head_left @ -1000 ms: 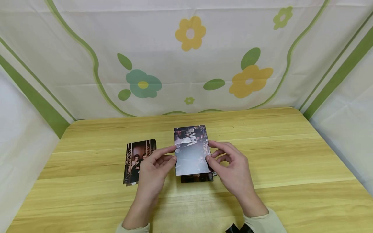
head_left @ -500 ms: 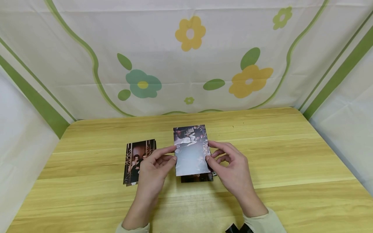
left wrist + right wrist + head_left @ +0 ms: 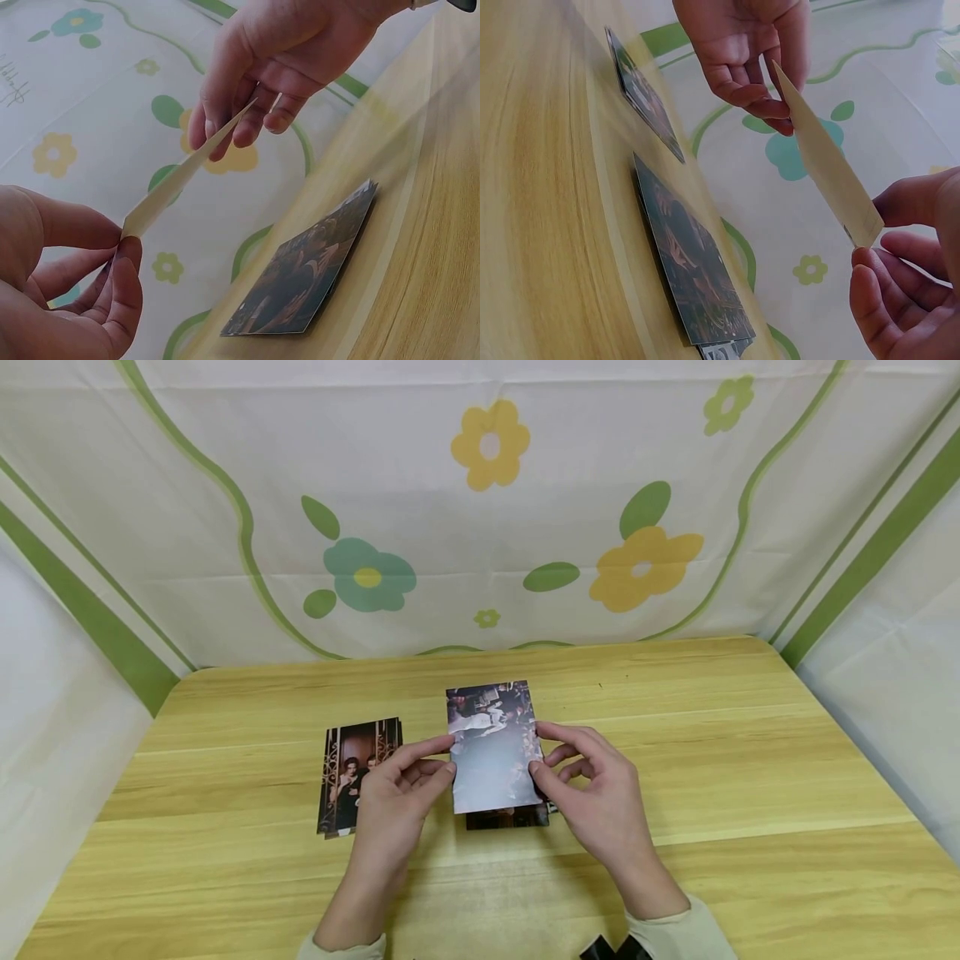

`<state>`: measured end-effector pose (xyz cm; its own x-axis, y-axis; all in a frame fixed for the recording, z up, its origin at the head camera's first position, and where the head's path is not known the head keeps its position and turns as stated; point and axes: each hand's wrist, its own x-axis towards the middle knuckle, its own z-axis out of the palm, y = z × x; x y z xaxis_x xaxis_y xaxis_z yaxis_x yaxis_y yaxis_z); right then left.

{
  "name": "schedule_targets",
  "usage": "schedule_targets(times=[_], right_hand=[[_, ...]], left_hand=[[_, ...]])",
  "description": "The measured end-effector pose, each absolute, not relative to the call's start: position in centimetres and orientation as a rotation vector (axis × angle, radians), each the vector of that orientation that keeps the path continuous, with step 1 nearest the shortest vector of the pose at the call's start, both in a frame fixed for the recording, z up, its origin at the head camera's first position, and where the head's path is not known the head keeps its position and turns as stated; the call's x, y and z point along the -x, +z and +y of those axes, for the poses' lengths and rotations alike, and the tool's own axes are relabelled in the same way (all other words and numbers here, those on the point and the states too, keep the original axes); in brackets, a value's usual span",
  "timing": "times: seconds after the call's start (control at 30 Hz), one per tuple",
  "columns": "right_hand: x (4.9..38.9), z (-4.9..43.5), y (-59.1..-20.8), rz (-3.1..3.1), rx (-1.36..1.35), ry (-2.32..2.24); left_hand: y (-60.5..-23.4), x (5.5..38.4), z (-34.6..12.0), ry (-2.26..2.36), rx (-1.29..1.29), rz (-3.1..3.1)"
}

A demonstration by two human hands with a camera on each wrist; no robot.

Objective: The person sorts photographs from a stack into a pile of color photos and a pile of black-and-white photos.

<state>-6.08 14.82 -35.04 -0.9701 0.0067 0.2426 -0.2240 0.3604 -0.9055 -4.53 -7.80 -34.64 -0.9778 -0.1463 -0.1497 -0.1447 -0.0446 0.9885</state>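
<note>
In the head view a photo print (image 3: 491, 768) with a figure in white and a pale lower half is held up above the table. My left hand (image 3: 397, 802) pinches its left edge between thumb and fingers. My right hand (image 3: 596, 797) pinches the right edge the same way. Both wrist views show the print's pale back (image 3: 180, 176), raised clear of the wood. Below it lies a pile of dark photos (image 3: 510, 818), mostly hidden in the head view but plain in the right wrist view, its top photo (image 3: 690, 259) dark. A second photo pile (image 3: 345, 785) lies left, partly behind my left hand.
The wooden table (image 3: 750, 760) reaches back to a white curtain (image 3: 435, 510) printed with flowers. More cloth hangs at both sides. A black object (image 3: 617, 948) shows at the bottom edge by the right sleeve (image 3: 682, 931).
</note>
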Motion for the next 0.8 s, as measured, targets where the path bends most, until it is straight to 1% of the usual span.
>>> schedule_targets(times=[0.33, 0.6, 0.8], right_hand=[[6.1, 14.8, -35.0, -2.432, -0.195, 1.664], [6.1, 14.4, -35.4, -2.418, -0.286, 1.695], [5.8, 13.3, -35.6, -2.457, -0.341, 1.753]], left_hand=[[-34.5, 4.6, -7.8, -2.246, -0.35, -2.17], [-34.6, 4.5, -7.8, -2.189, -0.329, -2.165], [-34.6, 4.8, -9.4, -2.118, -0.385, -2.215]])
